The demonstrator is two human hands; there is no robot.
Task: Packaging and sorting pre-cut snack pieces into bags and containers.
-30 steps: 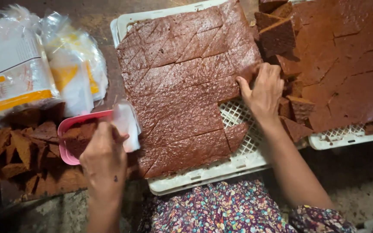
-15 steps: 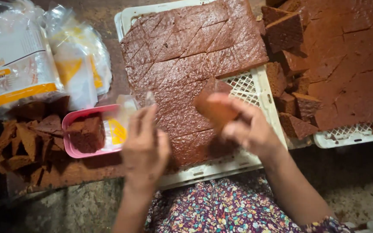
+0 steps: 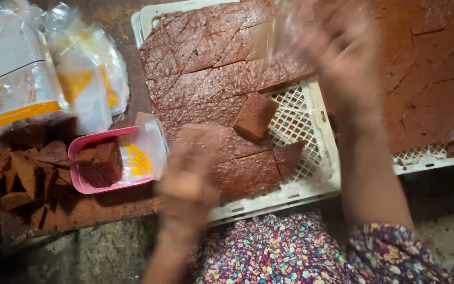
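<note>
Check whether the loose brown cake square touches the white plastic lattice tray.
Touching: in the head view the loose brown cake square lies partly on the white plastic lattice tray.

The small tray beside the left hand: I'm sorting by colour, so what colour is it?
Pink tray, in the head view.

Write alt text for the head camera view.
A person's blurred left hand and right hand move over a white lattice crate of scored brown cake, one cut piece lying loose. A pink tray beside it holds another piece.
</note>
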